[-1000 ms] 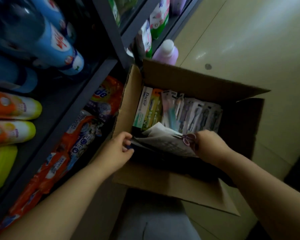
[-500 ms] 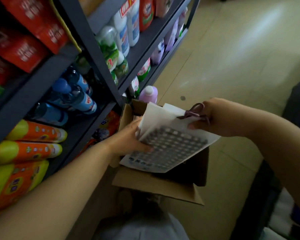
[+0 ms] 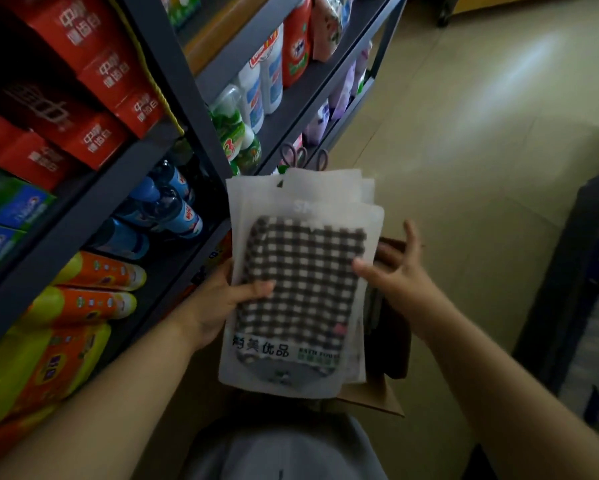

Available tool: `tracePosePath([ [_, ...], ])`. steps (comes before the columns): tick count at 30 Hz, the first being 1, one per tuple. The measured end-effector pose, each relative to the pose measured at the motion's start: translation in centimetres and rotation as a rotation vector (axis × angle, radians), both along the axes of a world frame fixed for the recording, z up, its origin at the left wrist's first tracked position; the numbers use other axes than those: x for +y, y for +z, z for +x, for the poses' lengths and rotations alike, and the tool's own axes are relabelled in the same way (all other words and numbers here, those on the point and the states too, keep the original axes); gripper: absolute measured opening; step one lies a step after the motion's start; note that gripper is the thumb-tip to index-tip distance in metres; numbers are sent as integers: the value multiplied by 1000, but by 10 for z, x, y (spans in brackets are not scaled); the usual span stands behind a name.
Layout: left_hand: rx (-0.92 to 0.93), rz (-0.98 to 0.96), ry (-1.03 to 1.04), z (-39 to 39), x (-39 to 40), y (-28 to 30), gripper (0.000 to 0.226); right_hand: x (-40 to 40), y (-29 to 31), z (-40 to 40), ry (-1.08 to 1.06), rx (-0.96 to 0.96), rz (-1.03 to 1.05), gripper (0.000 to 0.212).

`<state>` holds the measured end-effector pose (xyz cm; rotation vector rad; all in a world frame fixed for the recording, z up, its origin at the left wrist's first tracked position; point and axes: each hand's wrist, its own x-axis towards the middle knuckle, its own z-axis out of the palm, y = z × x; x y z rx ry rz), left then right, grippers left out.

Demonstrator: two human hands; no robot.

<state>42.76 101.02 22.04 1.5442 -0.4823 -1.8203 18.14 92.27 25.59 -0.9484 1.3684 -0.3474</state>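
A stack of flat white packets (image 3: pixel 305 271) stands upright in front of me, the front one showing a brown-and-white checked towel. Purple hanger loops (image 3: pixel 303 156) stick out above the stack's top edge. My left hand (image 3: pixel 221 303) grips the stack at its left edge, thumb across the checked front. My right hand (image 3: pixel 395 271) is at the stack's right edge with fingers spread, the thumb touching the front packet. The brown cardboard box (image 3: pixel 391 344) sits on the floor behind and below the packets, mostly hidden.
A dark metal shelf rack (image 3: pixel 173 60) runs along the left, filled with red boxes (image 3: pixel 93 81), blue bottles (image 3: pixel 166 209), orange-yellow bottles (image 3: pixel 93 299) and white detergent bottles (image 3: pixel 261 84). Beige tiled floor (image 3: pixel 481 150) lies to the right. Another dark rack (image 3: pixel 589 271) stands at the far right.
The packets came up out of the box and now stand upright facing me. My right hand let go of the purple loops and moved down to the stack's right edge.
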Motion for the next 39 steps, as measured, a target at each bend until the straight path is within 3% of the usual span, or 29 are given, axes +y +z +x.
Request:
tracePosePath([
  [2,61,30,63,-2,8,-5,105,27,-23,3,45,-150,189,122],
  [5,108,87,91,-3,26,-14,102,57,-47,14,-8,-230,268,69],
  [10,68,189,161,-3,60,-35,103,80,-73,35,-32,-206,306,37],
  [16,0,205,285,-3,81,-45,81,96,-84,54,25,-116,283,39],
  [22,11,190,386,-5,87,-44,105,94,-78,52,-20,-67,212,35],
  [30,65,232,348,-4,88,-50,105,88,-86,41,-34,-41,244,30],
  [39,94,308,296,-2,114,-63,104,135,-107,57,-116,-16,290,43],
])
